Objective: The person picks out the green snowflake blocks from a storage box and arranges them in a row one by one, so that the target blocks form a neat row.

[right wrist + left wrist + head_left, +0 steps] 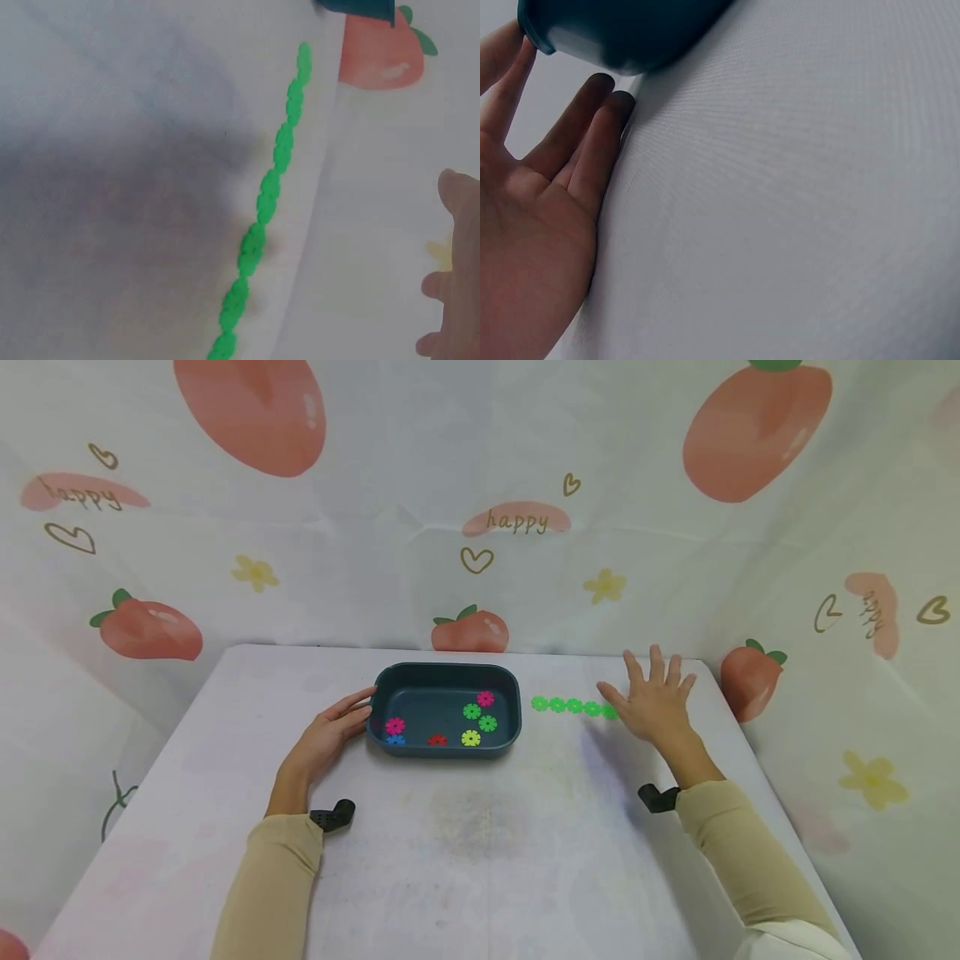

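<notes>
A dark teal rectangular tub (444, 752) stands on the table. Scattered inside are several flower-shaped plastic discs: pink (394, 726), green (472, 712), yellow (471, 738), red (437, 740) and blue (395, 740). Against the tub's left end rests my left hand (324, 745), its fairly straight fingertips touching the wall and rim. In the left wrist view, the lower fingers of that hand (547, 210) extend beneath the rim. To the tub's right lies a row of green discs (574, 706), joined or touching edge to edge. My right hand (660, 706) hovers over the row's right end, fingers spread, holding nothing.
The white table (480, 877) ends at a back edge just behind the tub. A printed cloth (375, 568) with fruit and hearts hangs behind and to the right. Each wrist wears a small black camera mount (334, 816).
</notes>
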{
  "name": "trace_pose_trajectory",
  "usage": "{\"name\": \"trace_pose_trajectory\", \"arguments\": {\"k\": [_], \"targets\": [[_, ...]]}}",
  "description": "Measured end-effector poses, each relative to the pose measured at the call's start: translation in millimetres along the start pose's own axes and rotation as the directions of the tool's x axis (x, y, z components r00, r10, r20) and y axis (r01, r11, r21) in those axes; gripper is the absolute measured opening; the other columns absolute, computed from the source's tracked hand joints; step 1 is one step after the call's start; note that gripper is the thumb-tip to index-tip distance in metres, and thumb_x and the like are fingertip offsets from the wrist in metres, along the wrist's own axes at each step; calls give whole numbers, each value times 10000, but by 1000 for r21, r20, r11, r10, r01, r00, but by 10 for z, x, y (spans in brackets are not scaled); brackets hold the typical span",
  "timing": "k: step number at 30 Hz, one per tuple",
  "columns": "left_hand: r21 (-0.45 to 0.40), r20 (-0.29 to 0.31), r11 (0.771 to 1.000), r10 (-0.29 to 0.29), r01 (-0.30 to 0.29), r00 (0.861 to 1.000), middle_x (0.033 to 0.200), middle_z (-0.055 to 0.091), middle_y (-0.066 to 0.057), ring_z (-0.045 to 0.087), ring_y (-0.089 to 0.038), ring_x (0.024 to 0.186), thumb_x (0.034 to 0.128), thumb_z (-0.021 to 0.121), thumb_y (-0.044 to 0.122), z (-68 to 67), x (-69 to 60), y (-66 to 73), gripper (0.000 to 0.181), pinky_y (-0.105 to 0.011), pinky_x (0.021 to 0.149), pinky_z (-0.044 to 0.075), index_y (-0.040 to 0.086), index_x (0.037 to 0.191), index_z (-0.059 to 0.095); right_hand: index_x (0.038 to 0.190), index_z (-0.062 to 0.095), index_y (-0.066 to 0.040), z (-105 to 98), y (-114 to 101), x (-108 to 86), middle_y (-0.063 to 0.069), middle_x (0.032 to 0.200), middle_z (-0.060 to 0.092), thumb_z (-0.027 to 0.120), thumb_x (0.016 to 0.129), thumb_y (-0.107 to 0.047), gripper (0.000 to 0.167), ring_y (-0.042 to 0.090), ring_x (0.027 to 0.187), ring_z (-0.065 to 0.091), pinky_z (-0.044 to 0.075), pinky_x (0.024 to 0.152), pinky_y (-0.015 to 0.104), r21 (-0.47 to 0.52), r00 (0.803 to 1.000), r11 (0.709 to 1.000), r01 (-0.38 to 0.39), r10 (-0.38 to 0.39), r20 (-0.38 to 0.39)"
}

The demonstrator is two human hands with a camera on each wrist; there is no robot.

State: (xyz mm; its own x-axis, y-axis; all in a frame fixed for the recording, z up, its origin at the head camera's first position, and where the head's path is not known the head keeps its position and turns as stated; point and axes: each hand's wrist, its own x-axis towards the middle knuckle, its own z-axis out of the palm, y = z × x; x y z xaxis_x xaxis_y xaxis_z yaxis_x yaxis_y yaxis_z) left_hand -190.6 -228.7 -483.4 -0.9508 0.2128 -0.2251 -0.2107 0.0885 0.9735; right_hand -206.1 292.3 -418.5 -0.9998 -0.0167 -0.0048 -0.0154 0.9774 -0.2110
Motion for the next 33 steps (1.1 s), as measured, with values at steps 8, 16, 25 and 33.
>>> {"name": "trace_pose_trajectory", "arguments": {"k": [8,16,25,33], "targets": [[7,1,1000,3,-3,1000,1612,408,-122,550,0,1278,1039,583,383,2,3,7,583,-112,1018,459,217,1572,415,1649,134,-153,-1,-169,8,265,1696,-95,305,988,-755,910,574,1520,-172,-114,1141,807,9,999,999,46,-46,19],[-2,-4,1000,4,-4,1000,1610,409,-130,558,-9,1270,1043,580,365,1,4,-11,575,-108,1012,464,207,1572,415,1652,125,-171,63,-332,39,243,1704,-87,329,1006,-718,871,562,1529,-159,-114,1155,794,-21,996,996,87,-86,38],[9,-4,1000,10,-10,1000,1613,414,-122,552,-1,1276,1042,579,377,12,21,-39,572,-111,1014,465,217,1568,422,1655,129,-198,113,-482,33,214,1714,-81,365,1001,-710,863,540,1546,-125,-93,1175,779,-64,992,991,119,-115,59],[18,-2,999,27,-26,1000,1606,420,-154,564,-16,1270,1047,573,368,2,31,-27,578,-136,1030,460,193,1574,411,1656,125,-217,199,-590,66,194,1719,-84,355,999,-721,859,525,1554,-119,-78,1186,771,-56,986,986,156,-152,61]]}}
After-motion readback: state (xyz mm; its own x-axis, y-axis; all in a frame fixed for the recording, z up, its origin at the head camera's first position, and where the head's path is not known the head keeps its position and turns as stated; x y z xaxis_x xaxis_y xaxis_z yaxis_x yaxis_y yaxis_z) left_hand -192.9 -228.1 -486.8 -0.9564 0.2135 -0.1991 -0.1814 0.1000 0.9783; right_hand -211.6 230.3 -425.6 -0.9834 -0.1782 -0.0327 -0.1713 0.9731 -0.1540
